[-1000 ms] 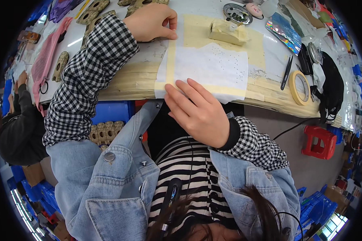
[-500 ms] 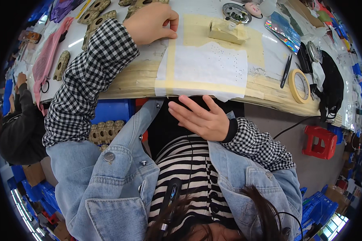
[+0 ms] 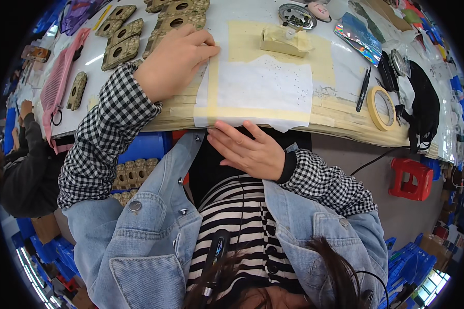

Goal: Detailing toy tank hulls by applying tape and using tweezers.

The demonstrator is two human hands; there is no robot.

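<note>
My left hand (image 3: pixel 178 63) is closed, fingers bent and tips together, at the upper left edge of a white sheet (image 3: pixel 258 92) taped to the table. The fingertips touch a strip of masking tape (image 3: pixel 213 85) along that edge; anything between them is hidden. Tiny dark specks dot the sheet. My right hand (image 3: pixel 250 151) is open below the table's front edge, fingers stretched toward the sheet's lower border and holding nothing. Just beyond the sheet stands a small tape-covered block (image 3: pixel 283 44). Camouflage-patterned casings with round holes (image 3: pixel 122 44) lie in rows beyond my left hand.
Black tweezers (image 3: pixel 364 90) and a masking tape roll (image 3: pixel 381 107) lie at right, near a black cloth bag (image 3: pixel 424 103). A round dish (image 3: pixel 297 16) holds small dark pieces. A pink mesh strip (image 3: pixel 56 87) lies at left. A red stool (image 3: pixel 411 178) stands on the floor.
My left hand has come nearer to me and slightly left, uncovering more casings behind it. My right hand has shifted slightly left, still open.
</note>
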